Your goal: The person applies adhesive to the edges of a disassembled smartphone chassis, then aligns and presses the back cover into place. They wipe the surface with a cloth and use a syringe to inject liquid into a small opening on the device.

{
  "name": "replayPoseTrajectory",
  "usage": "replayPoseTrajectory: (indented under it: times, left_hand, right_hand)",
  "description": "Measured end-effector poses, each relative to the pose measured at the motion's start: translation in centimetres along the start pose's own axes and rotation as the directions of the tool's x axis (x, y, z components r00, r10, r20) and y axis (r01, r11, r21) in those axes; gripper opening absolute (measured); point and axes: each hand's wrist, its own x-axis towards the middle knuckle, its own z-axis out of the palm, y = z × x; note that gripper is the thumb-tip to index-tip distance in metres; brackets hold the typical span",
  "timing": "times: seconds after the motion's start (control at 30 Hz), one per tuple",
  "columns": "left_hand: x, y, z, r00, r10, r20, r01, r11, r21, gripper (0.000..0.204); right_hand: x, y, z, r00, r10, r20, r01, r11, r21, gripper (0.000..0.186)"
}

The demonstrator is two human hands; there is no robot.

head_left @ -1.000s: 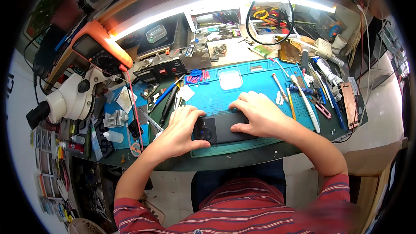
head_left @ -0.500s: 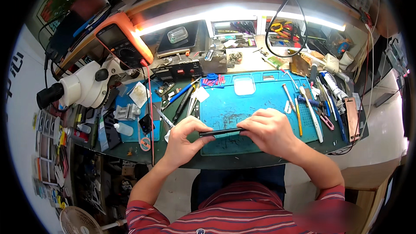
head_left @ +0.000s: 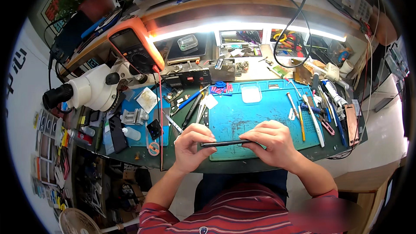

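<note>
A thin black smartphone (head_left: 229,143), turned nearly edge-on to me, is held level between my two hands over the front part of the blue work mat (head_left: 234,119). At its left end, my left hand (head_left: 190,146) pinches it between thumb and fingers. My right hand (head_left: 274,144) grips the other end, fingers along the far side and thumb below. Its flat faces are mostly hidden from this angle. Beyond the hands, a small clear tray (head_left: 251,93) lies on the mat.
A white microscope (head_left: 93,87) and an orange multimeter (head_left: 136,45) stand at the left. Tweezers, a blue pen-like tool and a dark phone (head_left: 116,133) lie left of the mat. Brushes, pink-handled scissors (head_left: 328,125) and a copper-coloured panel (head_left: 351,123) lie right. A black cable (head_left: 310,34) loops overhead.
The view has shifted, so the bench sits lower and further right in the picture. Both hands still hold the smartphone, now slightly nearer my body.
</note>
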Motion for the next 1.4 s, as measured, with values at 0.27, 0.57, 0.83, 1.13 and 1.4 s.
replayPoseTrajectory:
  times: [0.27,0.57,0.83,1.13,1.4]
  left_hand:
    - [-1.6,-0.5,1.9,0.865,-0.489,-0.115,0.439,0.847,-0.3,0.078]
    - [0.9,-1.4,5.8,0.743,-0.619,-0.255,0.342,0.679,-0.65,0.018]
    - [2.6,-0.4,2.3,0.679,-0.703,0.209,0.733,0.641,-0.227,0.041]
    - [6.0,-2.0,0.2,0.434,-0.843,0.318,0.883,0.468,0.035,0.045]
    - [9.4,-3.4,4.5,0.594,-0.695,0.405,0.291,0.655,0.697,0.046]
  right_hand:
    - [1.4,-0.2,1.2,0.963,-0.215,-0.164,0.1,0.846,-0.523,0.028]
    - [0.9,-4.0,5.0,0.995,-0.05,-0.081,-0.011,0.789,-0.614,0.035]
    - [-2.3,-1.7,1.4,0.631,0.747,0.208,-0.735,0.491,0.467,0.035]
    - [-10.2,3.6,-8.6,0.721,0.543,-0.43,-0.685,0.653,-0.325,0.05]
    - [-13.3,12.3,-16.1,0.728,0.492,-0.477,-0.685,0.505,-0.524,0.015]
